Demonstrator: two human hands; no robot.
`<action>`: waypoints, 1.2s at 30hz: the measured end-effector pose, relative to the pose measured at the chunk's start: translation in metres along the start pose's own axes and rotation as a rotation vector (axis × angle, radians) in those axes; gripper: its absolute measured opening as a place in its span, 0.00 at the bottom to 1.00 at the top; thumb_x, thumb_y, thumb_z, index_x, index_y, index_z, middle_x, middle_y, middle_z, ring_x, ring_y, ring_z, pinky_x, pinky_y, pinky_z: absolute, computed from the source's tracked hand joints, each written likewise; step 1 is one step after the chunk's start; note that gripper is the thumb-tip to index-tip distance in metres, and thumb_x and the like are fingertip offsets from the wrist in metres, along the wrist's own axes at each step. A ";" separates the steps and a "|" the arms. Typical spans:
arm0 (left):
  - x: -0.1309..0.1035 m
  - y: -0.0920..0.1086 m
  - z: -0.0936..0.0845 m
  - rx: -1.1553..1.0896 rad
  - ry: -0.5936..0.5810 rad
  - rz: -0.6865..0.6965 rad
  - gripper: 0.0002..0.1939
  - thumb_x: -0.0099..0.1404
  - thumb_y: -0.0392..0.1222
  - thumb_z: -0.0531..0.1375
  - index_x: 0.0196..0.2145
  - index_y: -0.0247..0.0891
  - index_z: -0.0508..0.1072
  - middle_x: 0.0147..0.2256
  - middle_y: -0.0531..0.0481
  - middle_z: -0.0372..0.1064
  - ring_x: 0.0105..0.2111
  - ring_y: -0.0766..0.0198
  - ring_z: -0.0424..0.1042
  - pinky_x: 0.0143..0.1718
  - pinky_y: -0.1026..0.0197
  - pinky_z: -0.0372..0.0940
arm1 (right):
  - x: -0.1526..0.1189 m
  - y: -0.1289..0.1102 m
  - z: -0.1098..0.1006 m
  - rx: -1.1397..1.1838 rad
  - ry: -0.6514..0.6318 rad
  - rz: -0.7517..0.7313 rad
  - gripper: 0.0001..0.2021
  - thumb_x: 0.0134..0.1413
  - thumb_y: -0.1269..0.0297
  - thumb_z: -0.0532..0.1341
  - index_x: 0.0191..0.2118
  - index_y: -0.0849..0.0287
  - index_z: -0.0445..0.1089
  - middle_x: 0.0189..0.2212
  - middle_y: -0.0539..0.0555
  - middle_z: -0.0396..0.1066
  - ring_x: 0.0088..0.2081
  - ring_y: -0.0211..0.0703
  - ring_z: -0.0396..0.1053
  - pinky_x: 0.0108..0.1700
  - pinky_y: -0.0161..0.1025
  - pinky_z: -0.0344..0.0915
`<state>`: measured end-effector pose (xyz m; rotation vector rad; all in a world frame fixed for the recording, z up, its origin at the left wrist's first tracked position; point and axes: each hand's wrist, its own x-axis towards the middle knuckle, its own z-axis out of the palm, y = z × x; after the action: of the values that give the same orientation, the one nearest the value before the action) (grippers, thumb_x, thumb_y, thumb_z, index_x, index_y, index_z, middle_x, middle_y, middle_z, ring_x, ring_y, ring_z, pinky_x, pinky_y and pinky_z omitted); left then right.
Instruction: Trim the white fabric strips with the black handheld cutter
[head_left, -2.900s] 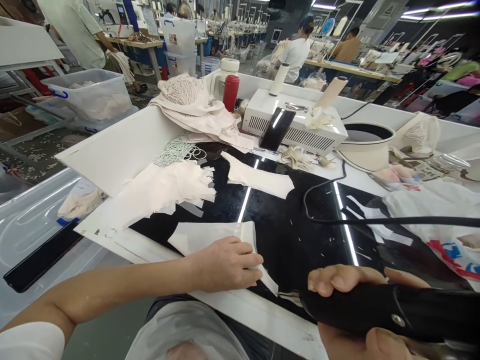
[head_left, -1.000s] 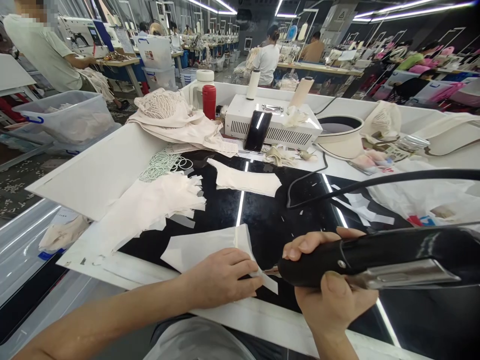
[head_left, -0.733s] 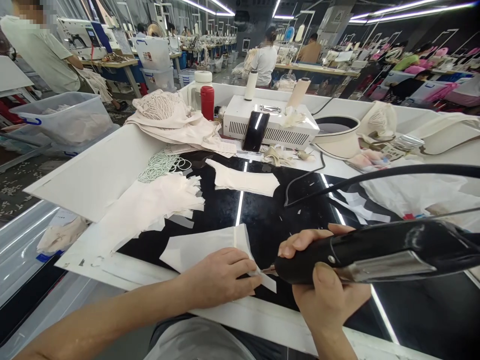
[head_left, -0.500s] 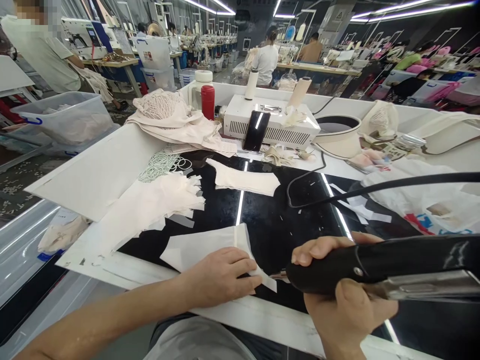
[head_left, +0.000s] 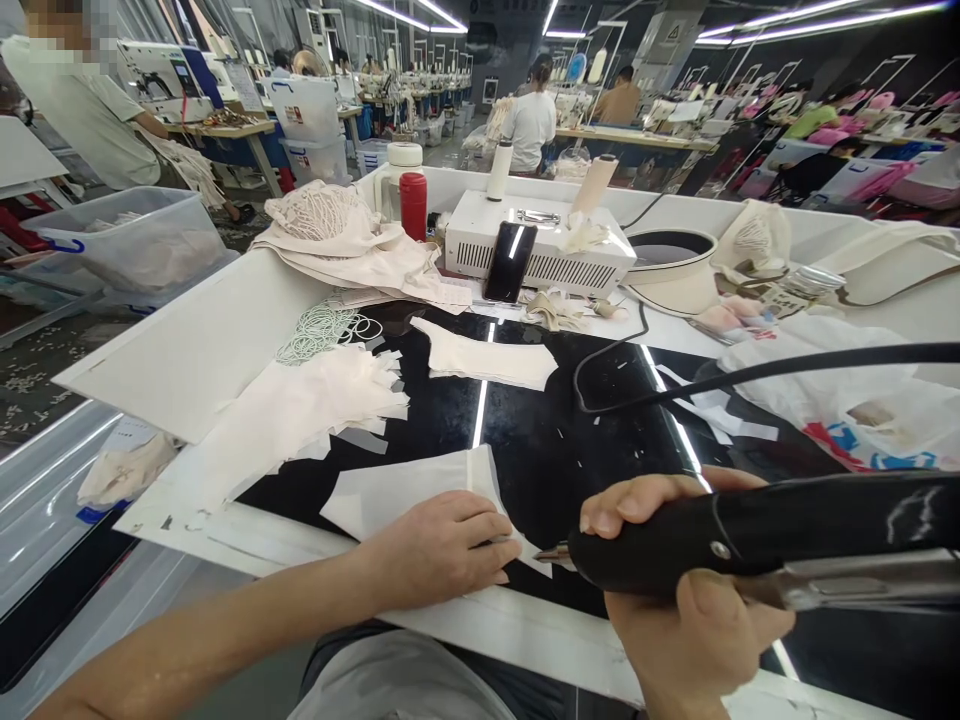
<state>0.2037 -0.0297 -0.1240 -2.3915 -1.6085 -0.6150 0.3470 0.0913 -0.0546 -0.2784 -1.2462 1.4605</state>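
A pale fabric piece (head_left: 420,490) lies on the glossy black work surface (head_left: 525,440) near its front edge. My left hand (head_left: 450,550) rests on the right part of that piece, fingers bent and close together; whether they pinch the cloth is hidden. In my right hand (head_left: 690,590) is a black handheld tool (head_left: 810,520) with a metal lever below. Its narrow metal tip is at the right end of the fabric piece, just right of my left fingertips. Farther back lies another cream fabric piece (head_left: 491,358).
Stacked cream pieces (head_left: 300,420) and green cord (head_left: 326,330) lie at the left. A white box (head_left: 555,245), phone (head_left: 510,262) and red bottle (head_left: 413,206) stand behind. A black cable (head_left: 750,378) crosses the right side near a plastic bag (head_left: 847,390).
The black tool and my right hand have shifted very slightly left, with the metal tip a little closer to my left fingertips. My left hand has barely moved.
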 end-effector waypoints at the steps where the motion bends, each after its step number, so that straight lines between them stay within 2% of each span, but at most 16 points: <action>1: 0.000 0.000 0.000 -0.003 0.001 0.003 0.12 0.74 0.41 0.59 0.51 0.32 0.73 0.44 0.46 0.73 0.47 0.61 0.72 0.55 0.59 0.69 | -0.001 0.000 0.000 0.000 -0.012 0.004 0.21 0.53 0.56 0.73 0.49 0.52 0.68 0.28 0.47 0.70 0.26 0.40 0.67 0.27 0.40 0.71; 13: 0.000 0.000 0.001 -0.031 -0.009 -0.011 0.12 0.75 0.40 0.58 0.53 0.33 0.72 0.44 0.45 0.74 0.46 0.61 0.73 0.55 0.58 0.70 | -0.007 0.006 0.001 -0.010 -0.095 0.013 0.18 0.58 0.60 0.69 0.52 0.51 0.68 0.30 0.48 0.71 0.28 0.41 0.69 0.29 0.41 0.72; 20: 0.001 -0.001 -0.001 0.009 0.001 0.015 0.12 0.75 0.41 0.59 0.51 0.32 0.73 0.44 0.45 0.74 0.47 0.62 0.72 0.56 0.59 0.69 | -0.004 -0.005 -0.008 -0.061 -0.029 0.019 0.23 0.50 0.53 0.74 0.49 0.51 0.68 0.28 0.47 0.71 0.25 0.43 0.68 0.27 0.43 0.71; 27: 0.002 0.000 -0.001 0.010 -0.017 0.014 0.12 0.74 0.41 0.59 0.51 0.31 0.72 0.44 0.44 0.74 0.46 0.61 0.73 0.55 0.58 0.70 | -0.006 -0.001 -0.007 -0.045 -0.017 -0.003 0.21 0.54 0.56 0.73 0.50 0.52 0.68 0.29 0.48 0.71 0.26 0.42 0.68 0.27 0.42 0.71; 32: -0.002 -0.004 -0.009 -0.114 0.030 -0.062 0.13 0.77 0.41 0.55 0.54 0.33 0.71 0.49 0.42 0.75 0.50 0.61 0.74 0.57 0.57 0.71 | -0.005 0.002 -0.010 -0.055 -0.051 -0.027 0.20 0.56 0.57 0.71 0.52 0.52 0.68 0.30 0.48 0.71 0.27 0.42 0.68 0.27 0.42 0.71; 36: -0.013 -0.018 -0.020 -0.097 0.021 -0.134 0.11 0.76 0.34 0.55 0.53 0.33 0.72 0.51 0.43 0.76 0.52 0.60 0.74 0.58 0.54 0.71 | 0.005 0.005 -0.021 -0.081 -0.038 -0.041 0.21 0.54 0.60 0.71 0.52 0.53 0.68 0.31 0.49 0.71 0.27 0.42 0.68 0.28 0.43 0.71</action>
<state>0.1785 -0.0411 -0.1132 -2.3487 -1.7805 -0.7564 0.3581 0.1075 -0.0647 -0.2786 -1.3360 1.3879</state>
